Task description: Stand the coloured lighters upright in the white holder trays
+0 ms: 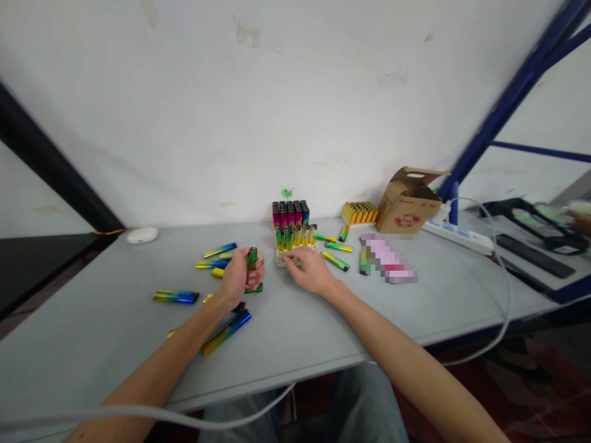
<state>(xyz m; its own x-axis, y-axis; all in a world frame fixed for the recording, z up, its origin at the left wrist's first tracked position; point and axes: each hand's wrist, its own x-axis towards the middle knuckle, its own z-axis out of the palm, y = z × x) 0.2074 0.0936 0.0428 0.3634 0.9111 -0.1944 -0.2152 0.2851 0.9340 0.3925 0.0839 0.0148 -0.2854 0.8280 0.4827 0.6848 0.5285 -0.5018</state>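
My left hand (244,274) is closed around a green lighter (252,255) held upright, its dark top showing above the fist. To its right, my right hand (308,268) curls over the front of a pale tray (280,258), its fingers partly hidden. Yellow-green lighters (289,237) stand in rows in that tray. Around my left hand and forearm lie loose lighters in yellow, green and blue, among them a blue-yellow lighter (226,332) and a pair of lighters (175,297) farther left. More loose lighters, one a green-yellow lighter (335,261), are right of the tray.
Behind the tray stands a block of pink-blue lighters (290,214). Yellow lighters (360,213) stand beside an open cardboard box (409,203). A pixelated pink item (388,257), a power strip (462,237) and a white case (142,235) are on the grey table (314,332). White cables cross the foreground.
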